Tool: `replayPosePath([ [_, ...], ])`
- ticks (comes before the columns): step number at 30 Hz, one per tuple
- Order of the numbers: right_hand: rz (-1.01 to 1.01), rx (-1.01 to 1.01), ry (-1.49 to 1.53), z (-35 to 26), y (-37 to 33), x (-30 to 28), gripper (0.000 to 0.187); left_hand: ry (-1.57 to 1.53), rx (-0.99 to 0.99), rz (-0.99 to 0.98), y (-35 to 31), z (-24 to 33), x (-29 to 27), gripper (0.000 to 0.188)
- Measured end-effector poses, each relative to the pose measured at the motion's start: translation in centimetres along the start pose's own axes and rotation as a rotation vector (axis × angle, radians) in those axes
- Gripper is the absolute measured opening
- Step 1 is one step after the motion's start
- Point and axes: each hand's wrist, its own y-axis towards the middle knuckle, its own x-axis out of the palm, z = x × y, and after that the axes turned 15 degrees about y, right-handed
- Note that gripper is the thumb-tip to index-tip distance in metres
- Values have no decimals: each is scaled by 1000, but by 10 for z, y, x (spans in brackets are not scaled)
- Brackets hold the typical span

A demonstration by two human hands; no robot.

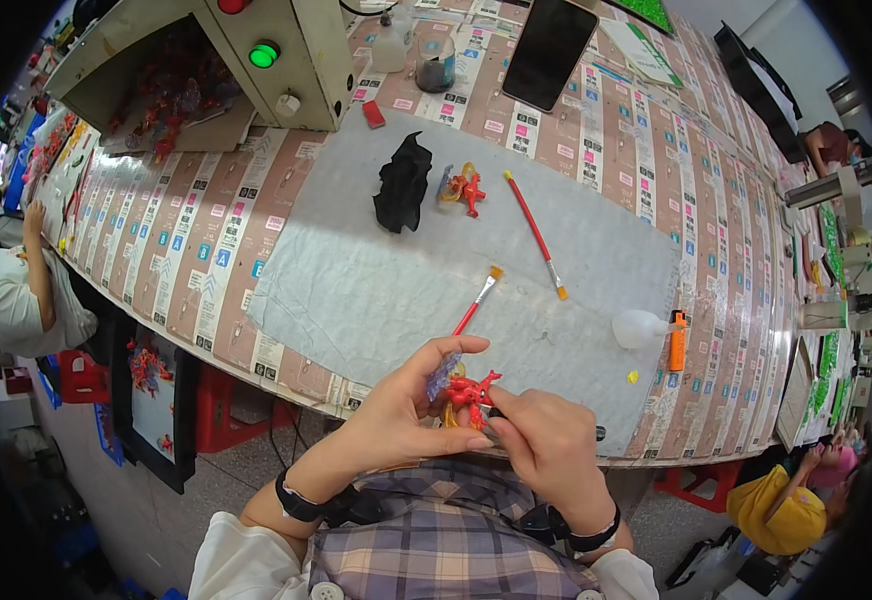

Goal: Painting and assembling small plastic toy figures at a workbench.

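One figure [470,391] sat pinched in the left hand [398,412] while the right hand [550,430] apparently gripped a dark tool [496,412] at its right side, likely fine work next needing steadiness.

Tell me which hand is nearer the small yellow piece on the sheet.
Right. The right hand is below and left of the small yellow piece; the left hand is farther left.
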Motion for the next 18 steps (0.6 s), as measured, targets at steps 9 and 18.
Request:
replayPosePath([
  [9,31,25,73,0,-2,1,23,52,49,12,0,0,2,76],
  [18,-19,47,50,-3,2,-4,23,61,60,6,0,1,2,76],
])
